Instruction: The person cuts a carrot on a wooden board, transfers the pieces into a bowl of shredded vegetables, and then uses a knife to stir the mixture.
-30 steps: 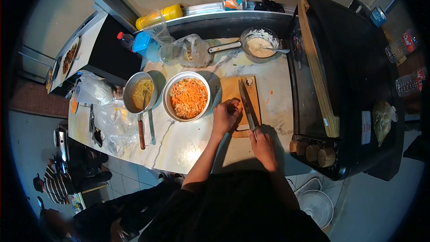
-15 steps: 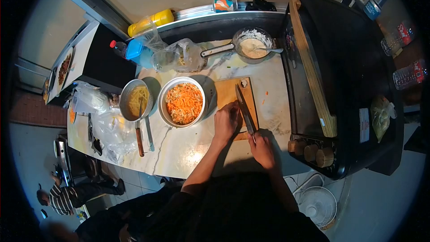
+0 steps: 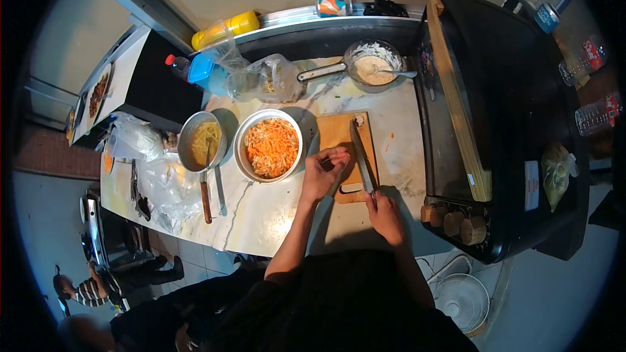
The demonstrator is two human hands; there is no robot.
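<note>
My right hand [image 3: 385,214] is wrapped round the handle of a long knife [image 3: 362,160], whose blade lies over the right part of a wooden cutting board [image 3: 334,132]. Just left of the blade, over the board's left edge, my left hand [image 3: 321,175] has its fingers curled together; whether something small is between them I cannot make out. A small pale piece [image 3: 359,119] sits at the board's top, by the knife tip. Left of the board stands a white bowl [image 3: 238,150] of shredded orange and white food.
A pot [image 3: 187,132] with a wooden-handled utensil stands further left, near plastic bags [image 3: 169,189]. Behind the board is a pan [image 3: 352,58] of pale batter with a spoon. A large black oven [image 3: 515,124] borders the right side. Other people are at lower left.
My left hand has moved slightly left, off the blade, and turned so its fingers show, uncovering the board's handle slot. The view has shifted a little.
</note>
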